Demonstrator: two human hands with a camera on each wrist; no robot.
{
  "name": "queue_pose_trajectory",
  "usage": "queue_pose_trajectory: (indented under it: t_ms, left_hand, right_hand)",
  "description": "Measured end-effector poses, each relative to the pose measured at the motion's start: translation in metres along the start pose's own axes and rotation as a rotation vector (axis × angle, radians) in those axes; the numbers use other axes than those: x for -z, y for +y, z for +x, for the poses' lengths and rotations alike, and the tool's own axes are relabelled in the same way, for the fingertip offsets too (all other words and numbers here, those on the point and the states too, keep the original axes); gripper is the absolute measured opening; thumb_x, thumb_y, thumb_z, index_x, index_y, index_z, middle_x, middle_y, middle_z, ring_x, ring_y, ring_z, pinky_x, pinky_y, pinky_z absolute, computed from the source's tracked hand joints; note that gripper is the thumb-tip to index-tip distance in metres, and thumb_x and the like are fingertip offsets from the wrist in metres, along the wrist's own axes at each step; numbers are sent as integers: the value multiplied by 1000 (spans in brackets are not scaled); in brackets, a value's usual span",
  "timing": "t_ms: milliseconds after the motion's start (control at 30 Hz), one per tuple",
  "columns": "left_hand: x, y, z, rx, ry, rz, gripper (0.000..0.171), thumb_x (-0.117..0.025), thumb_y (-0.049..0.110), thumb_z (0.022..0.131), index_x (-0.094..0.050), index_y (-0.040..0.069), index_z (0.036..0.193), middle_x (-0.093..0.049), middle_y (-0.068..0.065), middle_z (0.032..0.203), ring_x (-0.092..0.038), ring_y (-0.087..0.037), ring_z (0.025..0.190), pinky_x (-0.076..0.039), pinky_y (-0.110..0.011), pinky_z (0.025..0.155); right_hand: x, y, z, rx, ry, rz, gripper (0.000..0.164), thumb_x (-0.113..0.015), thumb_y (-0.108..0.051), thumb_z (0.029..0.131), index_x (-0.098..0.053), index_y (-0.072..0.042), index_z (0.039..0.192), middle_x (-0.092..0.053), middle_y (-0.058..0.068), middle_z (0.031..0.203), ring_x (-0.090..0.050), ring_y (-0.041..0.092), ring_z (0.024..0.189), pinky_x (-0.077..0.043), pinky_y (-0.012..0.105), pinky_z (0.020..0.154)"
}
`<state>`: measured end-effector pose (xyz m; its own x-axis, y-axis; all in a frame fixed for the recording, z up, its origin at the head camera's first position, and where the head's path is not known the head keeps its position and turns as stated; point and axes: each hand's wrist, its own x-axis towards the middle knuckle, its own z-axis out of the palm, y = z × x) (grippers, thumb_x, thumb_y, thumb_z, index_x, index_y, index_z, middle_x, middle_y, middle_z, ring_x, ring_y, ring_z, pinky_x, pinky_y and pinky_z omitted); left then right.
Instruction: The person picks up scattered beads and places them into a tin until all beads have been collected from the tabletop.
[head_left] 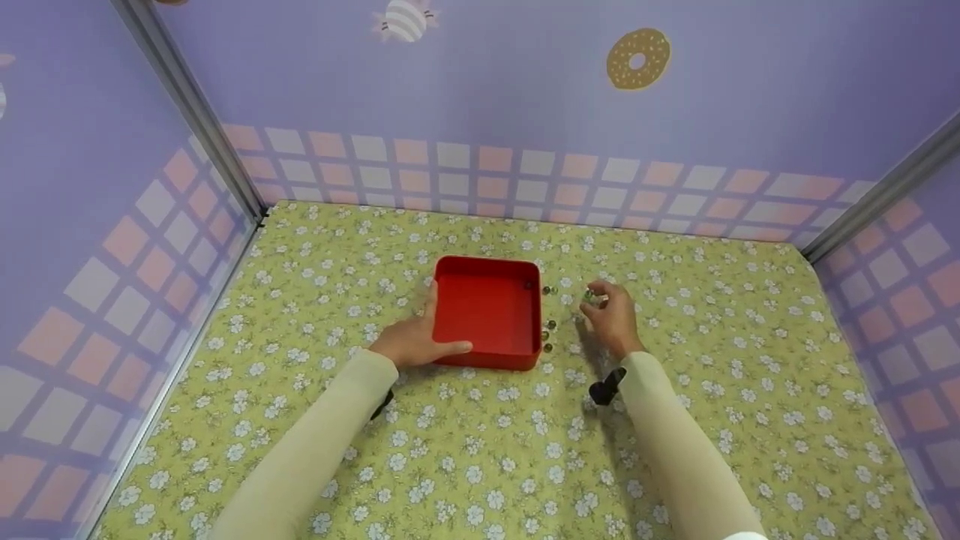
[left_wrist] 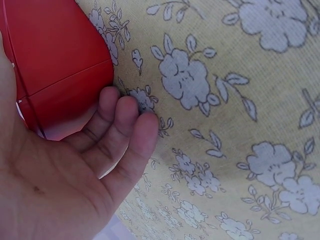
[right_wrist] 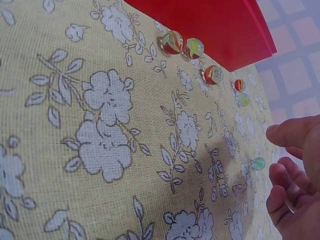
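Observation:
A red square box (head_left: 487, 315) sits on the cloth. My left hand (head_left: 417, 339) rests at its near left corner, thumb extended over the front rim and a finger along the left wall. In the left wrist view the other fingers (left_wrist: 132, 122) bend loosely beside the red wall. To the right of the box, my right hand (head_left: 613, 318) hovers low, thumb and fingers apart around a greenish glass marble (right_wrist: 258, 163). That marble shows just beyond the fingertips in the right wrist view. One dark marble (head_left: 528, 285) lies inside the box by its right wall.
Several glass marbles lie along the box's right side, among them a red-swirled one (right_wrist: 171, 42), a yellow-swirled one (right_wrist: 193, 48) and another red one (right_wrist: 213, 74). A flowered yellow cloth (head_left: 472, 450) covers the table. Purple walls (head_left: 510, 90) stand behind and at both sides.

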<state>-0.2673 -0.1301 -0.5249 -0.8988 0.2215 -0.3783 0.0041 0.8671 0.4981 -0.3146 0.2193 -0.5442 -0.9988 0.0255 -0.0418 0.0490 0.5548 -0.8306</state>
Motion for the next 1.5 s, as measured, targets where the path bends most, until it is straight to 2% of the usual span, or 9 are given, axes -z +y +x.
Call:
queue_pose_trajectory:
  t_ms: [267, 767, 900, 1233, 1367, 1500]
  left_hand:
    - [-1, -1, 1, 5, -2, -1, 127, -58, 81, 72, 29, 28, 149, -55, -15, 139, -68, -28, 93, -52, -38, 75]
    - [-3, 0, -3, 11, 13, -2, 129, -56, 84, 70, 30, 29, 149, -54, -15, 140, -64, -32, 110, -51, -46, 91]
    - [-3, -1, -3, 11, 9, -1, 129, -56, 84, 69, 30, 29, 149, -56, -14, 138, -66, -30, 106, -52, -44, 88]
    - [-3, -2, -2, 3, 3, -3, 128, -57, 81, 72, 30, 26, 149, -68, -12, 117, -67, -21, 79, -51, -35, 70]
    - [-3, -2, 0, 2, 18, -11, 128, -58, 80, 72, 29, 27, 150, -65, -13, 123, -67, -22, 82, -52, -38, 74]
    - [-3, -2, 1, 2, 24, -11, 128, -57, 82, 72, 29, 29, 149, -62, -12, 130, -67, -24, 93, -53, -41, 84]
  right_hand:
    - [-1, 3, 2, -6, -8, -32, 43, -62, -13, 94, -51, -5, 136, -47, 18, 133, -51, 25, 96, -45, 36, 74]
    - [-4, 9, 6, -46, -34, -7, 45, -60, -12, 95, -49, -6, 138, -46, 17, 134, -53, 30, 112, -48, 45, 90]
    - [-4, 9, 7, -55, -43, -18, 46, -60, -12, 95, -48, -6, 139, -45, 18, 135, -53, 32, 116, -47, 47, 94]
    - [-6, 12, 12, -32, -51, -70, 49, -61, -12, 94, -47, -4, 141, -44, 20, 138, -48, 36, 124, -45, 50, 98]
    - [-5, 12, 15, -45, -52, -62, 48, -61, -14, 95, -47, -5, 140, -45, 18, 137, -49, 34, 121, -45, 50, 97]
    - [-4, 12, 18, -56, -58, -40, 47, -60, -14, 95, -48, -5, 140, -46, 17, 135, -50, 33, 119, -45, 50, 97]
